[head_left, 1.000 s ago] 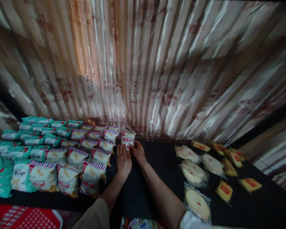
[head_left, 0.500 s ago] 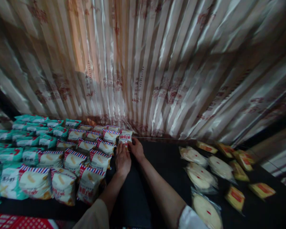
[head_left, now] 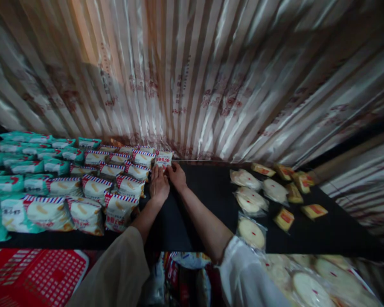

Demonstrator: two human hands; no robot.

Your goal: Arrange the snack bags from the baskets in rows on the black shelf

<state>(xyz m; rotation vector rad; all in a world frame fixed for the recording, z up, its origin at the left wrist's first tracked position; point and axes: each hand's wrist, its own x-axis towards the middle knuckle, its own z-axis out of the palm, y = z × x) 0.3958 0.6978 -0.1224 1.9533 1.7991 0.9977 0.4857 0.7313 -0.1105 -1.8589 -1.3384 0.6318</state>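
At the back of the black table [head_left: 208, 204], a white snack bag with red lettering [head_left: 163, 158] stands against the right end of the rear row of bags. My left hand [head_left: 159, 186] is at its lower front, fingers close together on it. My right hand [head_left: 176, 176] grips its lower right edge, with the fingertips partly hidden. Left of my hands are rows of white snack bags with striped red-and-blue tops [head_left: 120, 211]. Beyond those, turquoise snack bags [head_left: 36, 166] are packed together.
Wrapped round flat cakes [head_left: 251, 232] and small yellow packets [head_left: 284, 219] lie on the table's right side. A red plastic basket [head_left: 35, 273] is below the front edge at left; more wrapped round cakes [head_left: 312, 288] are at lower right. A printed, pleated plastic curtain [head_left: 192, 85] hangs behind.
The camera has tipped down, so the table sits higher and the basket and lower goods show more. Both hands remain on the same snack bag.
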